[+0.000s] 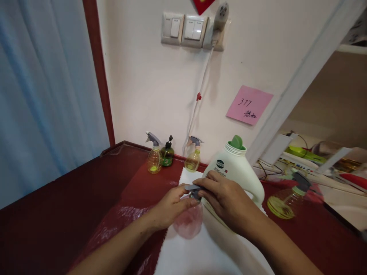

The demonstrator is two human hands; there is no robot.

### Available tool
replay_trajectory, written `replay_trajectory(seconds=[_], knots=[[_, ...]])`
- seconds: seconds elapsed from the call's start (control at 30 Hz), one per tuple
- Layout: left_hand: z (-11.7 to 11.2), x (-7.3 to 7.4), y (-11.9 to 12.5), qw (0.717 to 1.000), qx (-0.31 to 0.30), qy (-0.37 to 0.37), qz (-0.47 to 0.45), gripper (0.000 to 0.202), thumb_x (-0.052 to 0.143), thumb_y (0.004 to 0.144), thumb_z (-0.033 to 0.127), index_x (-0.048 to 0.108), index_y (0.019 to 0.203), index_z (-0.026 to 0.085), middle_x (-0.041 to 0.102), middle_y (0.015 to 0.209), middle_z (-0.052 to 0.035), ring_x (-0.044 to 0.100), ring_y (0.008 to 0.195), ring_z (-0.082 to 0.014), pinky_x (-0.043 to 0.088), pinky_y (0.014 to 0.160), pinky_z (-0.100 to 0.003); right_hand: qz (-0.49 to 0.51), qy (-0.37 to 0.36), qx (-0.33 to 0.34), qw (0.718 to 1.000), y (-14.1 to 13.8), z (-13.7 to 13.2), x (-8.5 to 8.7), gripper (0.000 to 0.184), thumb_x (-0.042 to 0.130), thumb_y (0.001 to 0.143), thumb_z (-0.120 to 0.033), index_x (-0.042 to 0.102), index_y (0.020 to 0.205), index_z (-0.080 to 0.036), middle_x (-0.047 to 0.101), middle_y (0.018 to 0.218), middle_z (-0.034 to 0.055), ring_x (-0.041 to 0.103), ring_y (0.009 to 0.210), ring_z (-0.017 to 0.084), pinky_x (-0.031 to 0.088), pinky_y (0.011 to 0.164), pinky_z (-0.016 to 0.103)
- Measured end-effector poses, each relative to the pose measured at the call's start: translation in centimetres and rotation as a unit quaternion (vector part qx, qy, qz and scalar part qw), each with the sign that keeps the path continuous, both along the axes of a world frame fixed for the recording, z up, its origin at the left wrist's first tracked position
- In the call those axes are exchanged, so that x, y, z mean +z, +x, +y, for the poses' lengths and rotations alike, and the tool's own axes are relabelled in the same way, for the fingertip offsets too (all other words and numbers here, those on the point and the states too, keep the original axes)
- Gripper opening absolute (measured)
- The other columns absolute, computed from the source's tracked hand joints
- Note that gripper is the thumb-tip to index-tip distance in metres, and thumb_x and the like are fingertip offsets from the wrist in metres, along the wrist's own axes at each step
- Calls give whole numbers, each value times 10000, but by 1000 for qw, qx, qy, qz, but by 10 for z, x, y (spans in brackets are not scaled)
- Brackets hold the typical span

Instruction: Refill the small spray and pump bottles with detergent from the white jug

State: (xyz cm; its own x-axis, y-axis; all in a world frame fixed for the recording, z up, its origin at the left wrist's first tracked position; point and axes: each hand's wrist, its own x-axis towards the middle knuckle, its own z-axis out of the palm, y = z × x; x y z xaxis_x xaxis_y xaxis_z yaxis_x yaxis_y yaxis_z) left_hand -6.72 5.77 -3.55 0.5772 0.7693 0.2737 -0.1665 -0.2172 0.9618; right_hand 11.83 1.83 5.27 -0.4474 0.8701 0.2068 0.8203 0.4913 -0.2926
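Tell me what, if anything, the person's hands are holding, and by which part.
A pink spray bottle, held at its top: the left hand grips around the neck, the right hand the grey spray head.

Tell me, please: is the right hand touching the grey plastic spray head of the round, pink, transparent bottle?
Touching. The head view shows the right hand pinching the grey spray head above the pink bottle, no gap visible.
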Motion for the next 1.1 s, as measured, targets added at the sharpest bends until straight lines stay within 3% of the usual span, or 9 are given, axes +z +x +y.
replay_trajectory(seconds=[0.17, 0.27, 0.4, 0.53, 0.63, 0.73, 0.83, 0.97, 1.1], knots=[[1, 3, -4, 999, -6, -31, 33, 324, 620, 939, 418, 714, 1156, 197, 719, 1177, -79, 627, 1102, -274, 441, 1036, -439, 29, 16, -22, 999, -6, -1, 0, 267, 547, 972, -192, 689, 1183, -273, 617, 984, 49, 639, 854, 204, 503, 764, 362], [-1, 2, -6, 998, 22, -36, 50, 366, 610, 940, 467, 709, 1173, 203, 724, 1174, -88, 621, 1132, -290, 427, 1059, -445, 84, 145, -38, 985, -4, -10, -8, 398, 622, 926, -177, 603, 1319, -241, 622, 1136, 107, 610, 1037, 264, 502, 906, 459], [-1, 0, -4, 998, 43, -34, 11, 407, 664, 915, 440, 617, 1275, 256, 677, 1286, -80, 574, 1230, -282, 410, 1070, -411, 237, 323, -63, 914, 1, -39, -39, 392, 582, 945, -142, 526, 1317, -254, 618, 1105, 84, 581, 1026, 216, 502, 893, 401], [1, 0, 4, 994, 102, -27, -12, 448, 841, 752, 403, 607, 1092, 229, 717, 1004, -42, 640, 967, -243, 489, 835, -327, 318, 229, -108, 914, 0, -63, -84, 147, 550, 941, -154, 598, 1043, -248, 604, 886, 27, 596, 837, 189, 508, 733, 342], [2, 0, 7, 991, 131, -15, 3, 354, 821, 772, 391, 632, 1008, 206, 721, 967, -35, 647, 953, -236, 489, 866, -327, 337, 82, -151, 926, -7, -63, -106, 281, 635, 863, -195, 609, 1143, -207, 627, 1092, 91, 616, 1036, 251, 525, 888, 426], [3, -2, 4, 991, 129, -27, 19, 367, 774, 819, 403, 653, 1107, 211, 731, 1129, -64, 651, 1071, -266, 490, 955, -359, 349, -18, -153, 924, -15, -54, -111, 737, 787, 728, -260, 488, 1398, -193, 541, 1398, 142, 504, 1310, 308, 405, 1114, 487], [5, -5, -1, 989, 133, -37, 43, 434, 763, 825, 442, 659, 1176, 210, 731, 1190, -86, 659, 1103, -284, 509, 954, -364, 371, -53, -140, 916, -23, -40, -110, 995, 860, 643, -362, 377, 1505, -243, 491, 1490, 129, 453, 1381, 327, 366, 1149, 493], [11, -8, -3, 988, 139, -18, 65, 479, 750, 819, 506, 673, 1176, 197, 739, 1183, -91, 668, 1092, -288, 527, 921, -346, 413, -80, -150, 895, -31, -24, -114, 1087, 915, 538, -409, 413, 1486, -236, 544, 1440, 139, 516, 1327, 361, 415, 1099, 505], [14, -7, -4, 983, 160, -12, 86, 533, 754, 778, 584, 686, 1145, 203, 738, 1206, -80, 651, 1154, -317, 526, 951, -358, 445, -58, -151, 881, -34, -19, -116, 980, 921, 520, -376, 514, 1405, -265, 607, 1361, 101, 589, 1234, 344, 467, 1040, 475]])
